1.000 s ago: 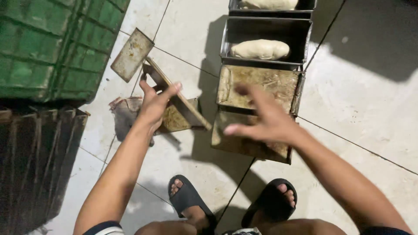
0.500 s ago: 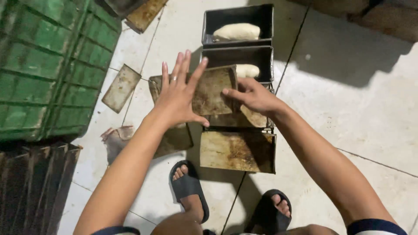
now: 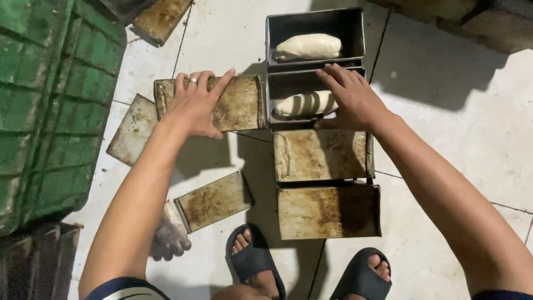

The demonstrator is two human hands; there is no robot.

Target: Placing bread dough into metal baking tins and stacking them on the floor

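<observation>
Left hand [image 3: 194, 105] lies flat and open on the lid [image 3: 222, 104]; right hand [image 3: 355, 100], fingers open, steadies the open tin [image 3: 300, 83]. Slide the lid squarely across, clear of the dough [image 3: 305, 103].

Head camera, single view, looking steeply down from the wearer's own head height.

Lens faces almost straight at the tiled floor [image 3: 461, 128]; the wearer's two sandalled feet [image 3: 311, 266] sit at the bottom edge, so the frame's bottom is the near side and its top is away from the body. Both forearms enter from the bottom corners and reach up-frame: left hand [image 3: 194, 105] left of centre, right hand [image 3: 355, 100] right of centre. Range is close, arm's length, with the row of loaf tins [image 3: 325, 155] filling the middle. Green crate [image 3: 50, 100] cut by the left edge. No second view, so nothing overlaps.
</observation>
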